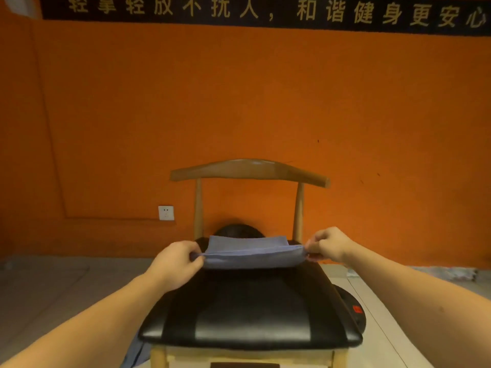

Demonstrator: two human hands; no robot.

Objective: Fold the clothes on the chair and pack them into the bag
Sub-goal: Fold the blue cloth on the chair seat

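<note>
Blue garment [252,254] between both hands [175,261] [328,245], on chair [252,314]

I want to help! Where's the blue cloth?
Head view, centre: the blue cloth lies at the back of the black chair seat, its ends pinched by the left hand and right hand.

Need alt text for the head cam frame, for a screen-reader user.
A left hand and a right hand each pinch one end of a folded blue cloth at the back of the black seat of a wooden chair. Behind stands an orange wall with a white socket and a dark banner of Chinese characters.
</note>
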